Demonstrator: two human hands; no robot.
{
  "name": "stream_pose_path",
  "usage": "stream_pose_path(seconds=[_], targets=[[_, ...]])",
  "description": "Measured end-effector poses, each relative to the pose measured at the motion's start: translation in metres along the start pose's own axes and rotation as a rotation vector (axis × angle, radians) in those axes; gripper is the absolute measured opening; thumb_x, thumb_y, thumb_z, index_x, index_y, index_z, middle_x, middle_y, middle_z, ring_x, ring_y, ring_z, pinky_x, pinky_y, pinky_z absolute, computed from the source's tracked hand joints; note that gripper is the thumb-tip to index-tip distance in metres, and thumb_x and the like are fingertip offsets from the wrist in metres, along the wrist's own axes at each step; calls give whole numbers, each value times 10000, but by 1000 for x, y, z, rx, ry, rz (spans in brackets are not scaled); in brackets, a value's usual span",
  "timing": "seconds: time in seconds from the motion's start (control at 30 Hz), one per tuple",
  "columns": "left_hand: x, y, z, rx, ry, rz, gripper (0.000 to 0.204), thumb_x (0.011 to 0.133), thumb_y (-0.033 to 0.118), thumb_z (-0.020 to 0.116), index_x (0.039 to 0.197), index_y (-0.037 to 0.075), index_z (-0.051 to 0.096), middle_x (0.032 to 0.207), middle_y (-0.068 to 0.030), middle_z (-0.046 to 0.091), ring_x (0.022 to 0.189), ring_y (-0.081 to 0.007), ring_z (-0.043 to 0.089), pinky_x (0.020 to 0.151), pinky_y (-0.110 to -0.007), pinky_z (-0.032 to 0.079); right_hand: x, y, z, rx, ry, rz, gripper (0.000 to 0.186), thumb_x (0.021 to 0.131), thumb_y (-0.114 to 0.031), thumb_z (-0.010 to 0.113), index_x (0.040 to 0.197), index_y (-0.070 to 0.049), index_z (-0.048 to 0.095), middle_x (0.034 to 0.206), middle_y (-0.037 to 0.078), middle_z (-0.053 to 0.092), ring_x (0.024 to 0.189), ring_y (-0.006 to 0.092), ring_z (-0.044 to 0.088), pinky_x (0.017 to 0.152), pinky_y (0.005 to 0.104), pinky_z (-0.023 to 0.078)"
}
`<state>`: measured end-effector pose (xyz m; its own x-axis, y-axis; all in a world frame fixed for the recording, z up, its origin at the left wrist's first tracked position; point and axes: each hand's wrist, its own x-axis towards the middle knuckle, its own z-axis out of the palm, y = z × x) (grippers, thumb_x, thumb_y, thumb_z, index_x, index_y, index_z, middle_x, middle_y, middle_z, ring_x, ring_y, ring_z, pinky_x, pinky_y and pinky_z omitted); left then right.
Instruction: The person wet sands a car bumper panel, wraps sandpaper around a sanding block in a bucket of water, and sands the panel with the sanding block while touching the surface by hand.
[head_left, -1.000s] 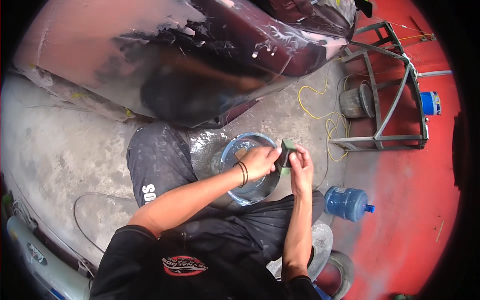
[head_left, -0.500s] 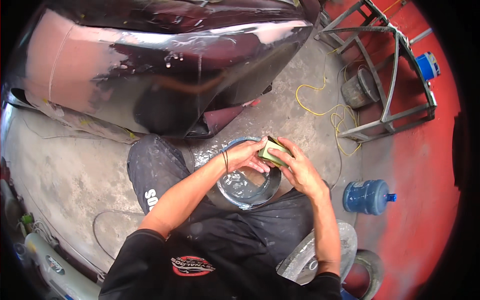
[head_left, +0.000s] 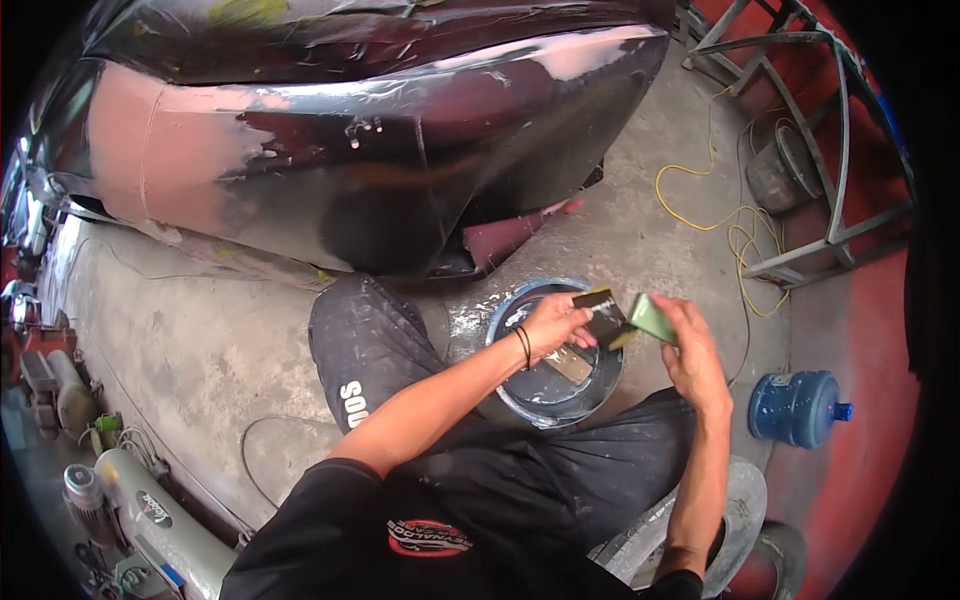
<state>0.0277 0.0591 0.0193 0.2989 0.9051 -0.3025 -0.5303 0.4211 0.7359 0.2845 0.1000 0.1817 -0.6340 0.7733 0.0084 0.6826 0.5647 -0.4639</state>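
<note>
My left hand [head_left: 556,326], with dark bands at its wrist, pinches a dark sheet of sandpaper [head_left: 600,314] that shows yellowish edges. Just to the right, my right hand [head_left: 697,352] grips a light green sanding block [head_left: 653,318] between thumb and fingers. Sheet and block are close together, their near edges almost meeting. Both are held over a round blue-rimmed bucket [head_left: 510,396] between my legs. Inside the bucket is greyish water with a brownish rectangular piece [head_left: 567,367] in it.
A car body panel [head_left: 380,190] with pink filler patches stands ahead. At the right are a metal frame [head_left: 835,140], a dark bucket [head_left: 780,175], a yellow cord [head_left: 690,222] and a blue water jug [head_left: 795,410]. A compressor tank [head_left: 170,525] sits lower left.
The sandpaper has come away from the green block, and my hands have moved apart, one thing in each. The whole view has shifted, so the scene sits farther right.
</note>
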Motion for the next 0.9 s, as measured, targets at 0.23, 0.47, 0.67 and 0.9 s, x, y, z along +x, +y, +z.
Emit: stream_pose_path(seconds=[0.23,0.47,0.67,0.9], targets=[[3,5,12,-120,326,133,347,1046,-50,587,1390,-33,539,1296,-191,716,1021,-269,819,819,-306,687,8,-43,68,992,352,302,885,930,27,737,1734,-150,412,1525,131,580,1291,223,650,1067,377,578],[-6,10,15,-98,186,169,510,1017,99,626,1521,63,554,1355,-33,666,1261,-144,643,1049,-319,549,31,-52,126,600,405,237,803,942,-7,733,1693,-133,477,1522,176,567,1305,285,642,975,398,613],[-15,40,24,-82,72,321,592,1021,63,582,1610,60,517,1449,-55,640,1307,-160,620,1118,-322,519,16,-56,129,477,472,217,751,951,-5,729,1662,-106,507,1546,189,549,1396,331,595,1050,424,580],[-6,37,7,-62,18,179,559,1025,109,592,1582,147,568,1415,-72,663,1222,-146,667,1079,-309,540,14,-71,123,359,462,152,756,992,-14,738,1690,-96,462,1568,162,523,1383,299,622,1067,416,601]])
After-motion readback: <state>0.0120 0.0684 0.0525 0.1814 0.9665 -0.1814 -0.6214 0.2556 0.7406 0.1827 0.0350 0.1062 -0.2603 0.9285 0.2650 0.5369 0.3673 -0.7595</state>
